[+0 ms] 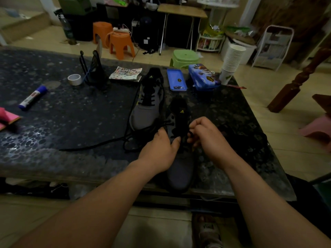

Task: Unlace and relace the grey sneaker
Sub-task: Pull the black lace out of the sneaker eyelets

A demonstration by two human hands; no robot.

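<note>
The loose lace (93,146) trails left across the tabletop (71,122), where there is open room, so I'd draw slack that way. The second sneaker (146,111) lies just behind, crowding the far side. My left hand (159,151) grips the grey sneaker (180,169) by its left eyelet side, and I'd brace it firmly there. The grey sneaker sits at the near edge, right of middle, with its toe overhanging, so a hard tug could tip it off. My right hand (207,138) pinches a loop of lace at the eyelets. I'd pull short and level, as the right edge is near.
</note>
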